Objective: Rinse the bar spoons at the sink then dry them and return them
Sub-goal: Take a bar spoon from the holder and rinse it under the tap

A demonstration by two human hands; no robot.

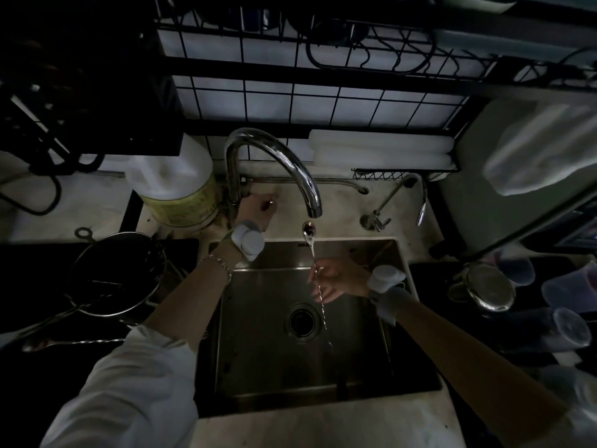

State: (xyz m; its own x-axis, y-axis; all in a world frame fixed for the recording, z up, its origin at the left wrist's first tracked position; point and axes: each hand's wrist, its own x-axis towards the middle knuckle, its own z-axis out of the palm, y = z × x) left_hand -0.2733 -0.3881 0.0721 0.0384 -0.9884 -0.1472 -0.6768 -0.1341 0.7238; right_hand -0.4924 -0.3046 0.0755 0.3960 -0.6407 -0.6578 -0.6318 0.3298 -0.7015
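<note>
Sink (355, 376) basin open below, faucet (274, 156) arching overhead, strainer (118, 273) crowding left, cups (563, 321) crowding right.

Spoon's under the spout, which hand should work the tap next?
Left. The left hand already rests at the faucet base by the handle, while the right hand is occupied pinching the bar spoon with its bowl just below the spout over the sink.

The right hand (336, 279) is pinching a long bar spoon (315, 263), its bowl sitting just under the faucet (274, 156) spout at twelve o'clock over the sink (371, 350). The left hand (255, 208) is resting at the faucet's base, toward eleven o'clock.
</note>
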